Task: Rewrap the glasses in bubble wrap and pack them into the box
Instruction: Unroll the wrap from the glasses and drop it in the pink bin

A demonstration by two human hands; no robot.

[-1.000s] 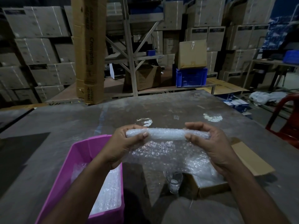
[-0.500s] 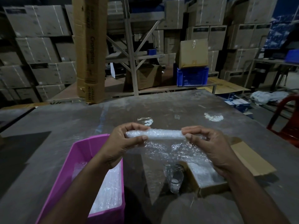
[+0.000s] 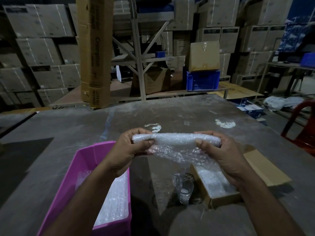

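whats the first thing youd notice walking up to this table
The roll of bubble wrap held above the middle of the table, the left hand and right hand gripping its ends. Next, the bright pink bin at lower left, then the bare glass standing beside the open cardboard box.

Pink bin point(image 3: 81, 169), blue crate point(image 3: 202, 80), perhaps a red chair point(image 3: 301, 126).

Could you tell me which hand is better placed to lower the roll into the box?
Right hand: it grips the roll almost above the box; the left hand is over the pink bin.
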